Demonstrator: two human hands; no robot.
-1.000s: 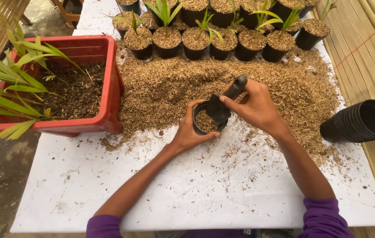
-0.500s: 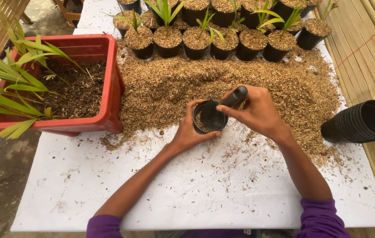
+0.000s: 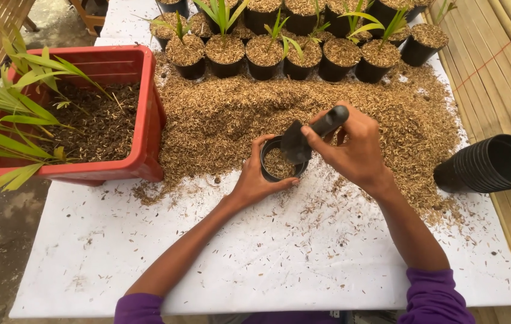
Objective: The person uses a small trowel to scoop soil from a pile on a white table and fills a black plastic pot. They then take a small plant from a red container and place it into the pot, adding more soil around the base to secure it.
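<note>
A red rectangular plastic tub (image 3: 147,114) of dark soil and green leafy seedlings sits at the table's left edge. Just right of it, the left hand (image 3: 254,177) wraps its fingers around a small round black plastic pot (image 3: 279,163), part-filled with tan husk, standing at the near edge of a wide husk heap (image 3: 231,114). The right hand (image 3: 351,147) is closed tight on the handle of a small black trowel (image 3: 306,137), its blade dipping into the pot's mouth. A row of filled black pots (image 3: 303,54) lines the far edge; a stack of empty black pots (image 3: 489,163) lies sideways at right. The table is covered in white sheet (image 3: 267,258), with bamboo matting (image 3: 507,72) alongside
</note>
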